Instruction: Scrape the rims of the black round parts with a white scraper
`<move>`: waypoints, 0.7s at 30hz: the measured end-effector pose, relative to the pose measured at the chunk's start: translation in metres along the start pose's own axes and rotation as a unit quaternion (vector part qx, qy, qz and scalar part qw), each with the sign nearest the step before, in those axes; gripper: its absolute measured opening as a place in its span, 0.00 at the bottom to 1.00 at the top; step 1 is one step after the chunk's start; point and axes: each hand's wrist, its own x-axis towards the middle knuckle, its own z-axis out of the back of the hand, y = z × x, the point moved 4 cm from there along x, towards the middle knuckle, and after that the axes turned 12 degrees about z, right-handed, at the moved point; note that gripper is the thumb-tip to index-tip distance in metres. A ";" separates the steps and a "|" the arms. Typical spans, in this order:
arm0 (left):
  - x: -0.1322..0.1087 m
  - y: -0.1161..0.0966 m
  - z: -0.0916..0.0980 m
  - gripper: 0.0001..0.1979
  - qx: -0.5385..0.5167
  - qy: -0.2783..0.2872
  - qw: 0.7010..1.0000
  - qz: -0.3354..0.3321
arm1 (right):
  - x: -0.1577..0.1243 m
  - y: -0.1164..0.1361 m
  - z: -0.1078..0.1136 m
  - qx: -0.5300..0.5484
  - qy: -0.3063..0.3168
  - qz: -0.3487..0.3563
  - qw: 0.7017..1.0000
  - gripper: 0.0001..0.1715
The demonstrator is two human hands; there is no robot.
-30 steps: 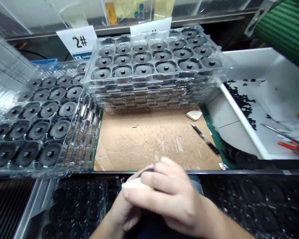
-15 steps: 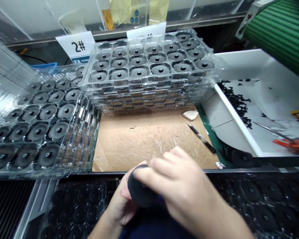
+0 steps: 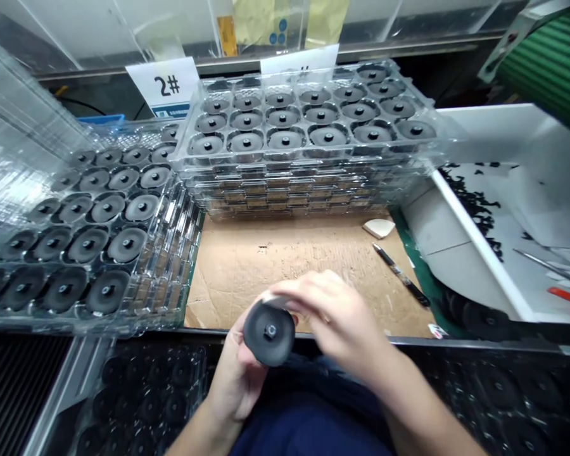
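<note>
Both hands are together on the round black plastic disc with a raised centre hub [image 3: 268,332], held just over the bench [image 3: 479,342] edge. The left hand [image 3: 237,377] cups it from behind. The right hand [image 3: 337,316] closes over its top rim, a pale pad [image 3: 272,297] under the fingertips. Best, I'd judge: grip by the rim, hub facing up, light pressure.

The disc [image 3: 268,331] is before the cardboard [image 3: 289,253], the left tray stack [image 3: 85,240] beside it, rear tray stack [image 3: 308,126] behind, bin [image 3: 475,237] right.
</note>
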 end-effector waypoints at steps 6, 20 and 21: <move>-0.006 -0.008 0.016 0.34 -0.078 -0.043 0.996 0.011 | -0.058 -0.054 -0.039 0.006 0.040 -0.162 0.986 0.12; -0.010 -0.007 0.017 0.25 -0.093 0.011 0.996 -0.008 | 0.019 0.048 -0.022 0.072 0.019 0.025 0.997 0.13; -0.010 -0.007 0.019 0.25 -0.091 0.001 0.996 -0.009 | 0.019 0.047 -0.028 0.085 0.058 0.008 0.995 0.13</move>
